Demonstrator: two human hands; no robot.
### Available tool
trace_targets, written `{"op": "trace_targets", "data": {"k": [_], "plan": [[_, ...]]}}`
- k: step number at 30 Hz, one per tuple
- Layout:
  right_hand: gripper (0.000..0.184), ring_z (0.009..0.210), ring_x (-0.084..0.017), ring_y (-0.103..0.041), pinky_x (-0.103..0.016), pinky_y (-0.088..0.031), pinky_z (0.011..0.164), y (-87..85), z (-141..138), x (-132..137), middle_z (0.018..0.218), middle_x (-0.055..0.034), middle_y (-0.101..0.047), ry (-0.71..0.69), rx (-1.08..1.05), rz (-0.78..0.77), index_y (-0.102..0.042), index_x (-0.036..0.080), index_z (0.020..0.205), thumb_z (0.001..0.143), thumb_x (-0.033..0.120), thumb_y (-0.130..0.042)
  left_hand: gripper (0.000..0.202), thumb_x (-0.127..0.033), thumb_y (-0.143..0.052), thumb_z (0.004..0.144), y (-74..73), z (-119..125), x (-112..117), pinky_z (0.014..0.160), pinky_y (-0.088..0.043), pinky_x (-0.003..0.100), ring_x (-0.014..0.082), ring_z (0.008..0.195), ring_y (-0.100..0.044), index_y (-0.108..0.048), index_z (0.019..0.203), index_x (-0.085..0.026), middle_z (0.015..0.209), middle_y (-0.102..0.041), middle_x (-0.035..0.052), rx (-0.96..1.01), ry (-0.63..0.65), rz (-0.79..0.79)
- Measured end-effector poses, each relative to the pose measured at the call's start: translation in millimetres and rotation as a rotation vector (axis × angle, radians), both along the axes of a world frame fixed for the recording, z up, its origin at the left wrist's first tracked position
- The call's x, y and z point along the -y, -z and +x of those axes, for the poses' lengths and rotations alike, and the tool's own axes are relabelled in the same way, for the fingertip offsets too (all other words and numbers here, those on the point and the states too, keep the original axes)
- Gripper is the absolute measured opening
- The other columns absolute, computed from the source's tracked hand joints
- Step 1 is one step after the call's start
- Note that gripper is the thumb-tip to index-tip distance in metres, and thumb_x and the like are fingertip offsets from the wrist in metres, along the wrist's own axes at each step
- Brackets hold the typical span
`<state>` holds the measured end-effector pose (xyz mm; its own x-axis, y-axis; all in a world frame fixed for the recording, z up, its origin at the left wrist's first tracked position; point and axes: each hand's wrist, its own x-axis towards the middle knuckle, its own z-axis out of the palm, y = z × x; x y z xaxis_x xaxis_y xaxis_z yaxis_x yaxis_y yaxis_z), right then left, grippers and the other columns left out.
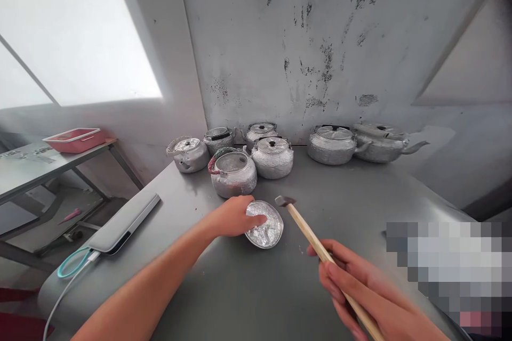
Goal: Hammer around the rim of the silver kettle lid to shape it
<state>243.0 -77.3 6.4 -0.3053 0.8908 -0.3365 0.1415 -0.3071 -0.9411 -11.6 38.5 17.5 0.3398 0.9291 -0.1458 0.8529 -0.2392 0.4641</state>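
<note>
My left hand [239, 217] grips a round, dented silvery kettle lid [264, 229] by its left edge. The thumb lies across its face and the other fingers are mostly hidden. A hammer with a pale wooden handle [309, 234] is in my right hand [352, 282], fingers wrapped around the shaft. Its small metal head [285, 201] is just above and right of the lid, apart from it. Right behind my left hand stands a lidless kettle [234, 178] with a red and dark wrapped handle.
Several more hammered metal kettles stand along the back, among them a lidded one [272, 160] and a wide one [333, 146] farther right. On the table's left lies a grey power-bank-like device [126, 221] with a cable. A pink basket [78, 141] rests on a side table.
</note>
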Motion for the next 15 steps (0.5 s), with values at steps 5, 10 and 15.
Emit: {"op": "trace_targets", "data": {"k": [5,10,15], "plan": [[0.039,0.029,-0.003,-0.030,-0.019,-0.030,0.035,-9.5,-0.5,-10.3,0.067,0.0118,-0.052,-0.047,0.176,0.055,-0.041,0.032,0.118,0.095,0.063,-0.045,0.034,-0.052,-0.061,0.083,4.5,-3.0,-4.4,0.065,-0.043,0.027,0.0221,0.085,-0.066,-0.064,0.092,-0.020,0.095,-0.072,0.0031,0.091,0.006,0.039],[0.035,0.059,-0.014,-0.042,-0.023,-0.038,0.052,-17.5,3.2,-13.3,0.069,0.0050,-0.045,-0.106,0.521,0.328,-0.059,0.026,0.093,0.098,0.057,-0.043,0.038,-0.054,-0.061,0.083,9.9,-4.2,-8.5,0.055,-0.032,0.025,0.0162,0.067,-0.058,-0.060,0.073,-0.018,0.071,-0.064,-0.0003,0.145,-0.013,0.083],[0.038,0.064,-0.017,-0.052,-0.025,-0.043,0.058,-10.9,1.8,-13.3,0.070,-0.0001,-0.062,-0.099,0.574,0.438,-0.062,0.026,0.077,0.094,0.056,-0.049,0.043,-0.049,-0.051,0.091,11.5,-4.1,-8.7,0.053,-0.022,0.027,0.0117,0.055,-0.041,-0.052,0.062,-0.018,0.056,-0.047,-0.0030,0.157,-0.066,0.169]]}}
